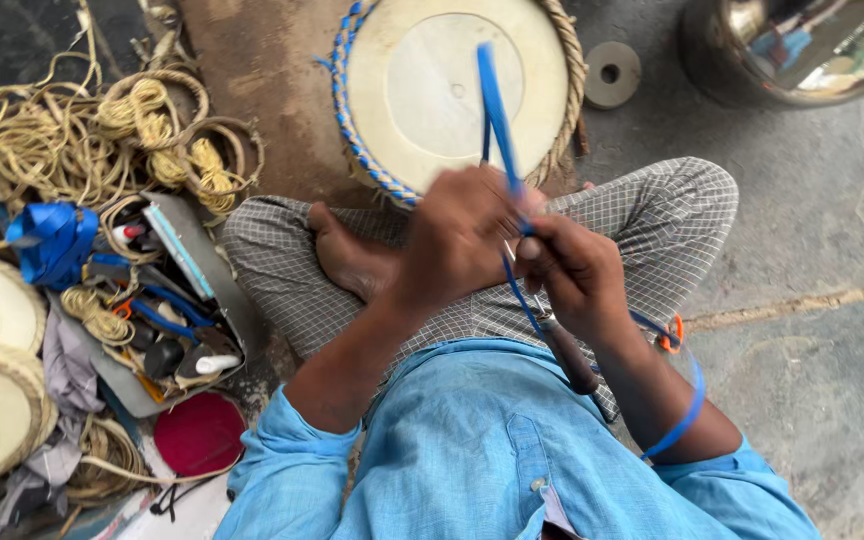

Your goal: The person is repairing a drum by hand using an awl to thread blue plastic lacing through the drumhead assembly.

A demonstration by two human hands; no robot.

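left hand [457,235]: my fist is closed round the blue strip [495,110]
right hand [572,270]: I pinch the same strip, wooden-handled tool [570,355] tucked under
ahead: round disc [452,85] with blue-laced rim

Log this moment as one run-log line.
left hand: holds blue strap | right hand: holds strap, wooden-handled tool | round woven frame: ahead on floor

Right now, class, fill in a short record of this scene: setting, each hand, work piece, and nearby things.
Setting: person seated cross-legged on a stone floor
Left hand: grips the flat blue plastic strip
Right hand: pinches the same strip lower down; a dark-handled tool hangs below it
Work piece: round cream drum with rope-bound rim, ahead of the knees
Nearby: coiled tan rope, open tool tray, shiny metal pot
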